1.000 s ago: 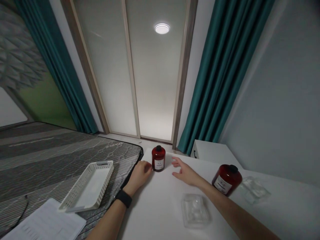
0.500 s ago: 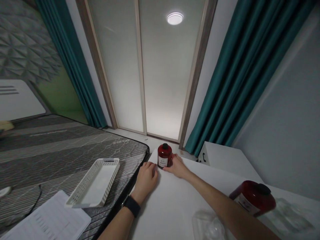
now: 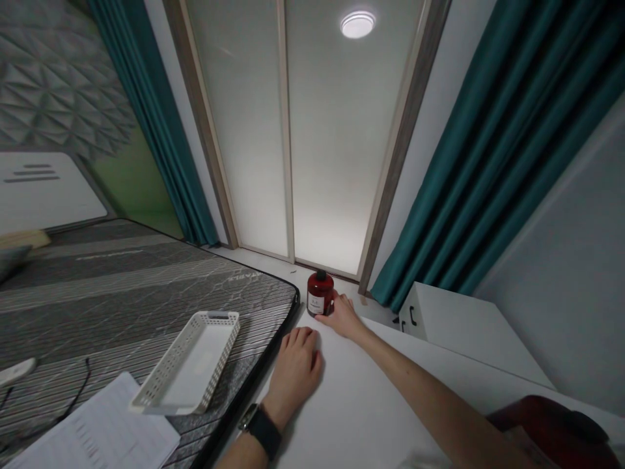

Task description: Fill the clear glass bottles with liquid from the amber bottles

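At the far end of the white table (image 3: pixel 351 384) stands a dark red bottle (image 3: pixel 319 286) with a black cap and a white label. My right hand (image 3: pixel 340 317) holds its right side, thumb near the base in front and fingers partly hidden behind it. Palm down on the tabletop, my left hand (image 3: pixel 295 371) lies near the left edge, holding nothing, its fingers stretched forward and lightly bent. A second red bottle (image 3: pixel 551 430) with a black cap is at the bottom right, partly covered by my right forearm.
Left of the table is a bed with a grey patterned mattress (image 3: pixel 161 280). On it lie a white perforated basket (image 3: pixel 193 365), printed sheets (image 3: pixel 107 430) and a white remote-like object (image 3: pixel 18 371). A white cabinet (image 3: pixel 469 332) stands beyond the table's right side.
My left hand has drawn back from beside the far bottle. My right hand stays on that bottle, which now sits slightly farther off. The view has shifted, so the near bottle appears lower right.
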### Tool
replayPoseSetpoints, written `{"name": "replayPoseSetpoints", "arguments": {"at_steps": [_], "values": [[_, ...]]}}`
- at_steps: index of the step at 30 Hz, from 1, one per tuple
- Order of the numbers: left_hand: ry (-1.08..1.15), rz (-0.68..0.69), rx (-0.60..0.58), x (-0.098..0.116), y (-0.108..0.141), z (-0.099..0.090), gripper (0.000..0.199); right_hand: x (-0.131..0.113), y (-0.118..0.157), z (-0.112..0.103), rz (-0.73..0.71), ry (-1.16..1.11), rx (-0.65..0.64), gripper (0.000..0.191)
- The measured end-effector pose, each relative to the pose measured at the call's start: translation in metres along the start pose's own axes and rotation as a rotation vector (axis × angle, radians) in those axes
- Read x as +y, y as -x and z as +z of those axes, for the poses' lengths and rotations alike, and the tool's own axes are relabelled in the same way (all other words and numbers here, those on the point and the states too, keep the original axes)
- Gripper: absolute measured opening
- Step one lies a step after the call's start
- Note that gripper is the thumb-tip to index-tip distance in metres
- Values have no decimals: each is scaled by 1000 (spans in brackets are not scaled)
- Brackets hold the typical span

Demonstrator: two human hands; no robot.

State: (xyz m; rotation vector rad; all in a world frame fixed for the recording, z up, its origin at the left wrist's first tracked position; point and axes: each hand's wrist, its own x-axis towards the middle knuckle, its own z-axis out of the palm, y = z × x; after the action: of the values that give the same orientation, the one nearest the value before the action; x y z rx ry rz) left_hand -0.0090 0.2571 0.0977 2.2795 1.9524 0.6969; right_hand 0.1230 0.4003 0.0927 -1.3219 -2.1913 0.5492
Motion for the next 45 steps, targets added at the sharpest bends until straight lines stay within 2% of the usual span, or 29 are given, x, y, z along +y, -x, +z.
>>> {"name": "replayPoseSetpoints", "arguments": {"at_steps": [6,11,14,23,33,36,45], "values": [[3,-24,-29,1,-1,-2,29,5,-2,-9,15,-12,-45,60],[38,-43,-13,-3,-2,2,42,11,1,-15,-11,-21,-60,60],[31,-21,-23,-5,-2,4,48,13,3,-15,-30,-21,-62,61],[9,-20,-38,-5,-2,6,46,16,6,-10,-31,1,-52,63],[14,16,-7,0,-2,1,34,17,22,-14,-46,-63,-25,87],[20,39,4,2,-2,0,31,18,37,-24,-56,-112,-21,79],[73,65,20,4,-1,-4,28,18,106,-68,-26,-321,-114,34]]}}
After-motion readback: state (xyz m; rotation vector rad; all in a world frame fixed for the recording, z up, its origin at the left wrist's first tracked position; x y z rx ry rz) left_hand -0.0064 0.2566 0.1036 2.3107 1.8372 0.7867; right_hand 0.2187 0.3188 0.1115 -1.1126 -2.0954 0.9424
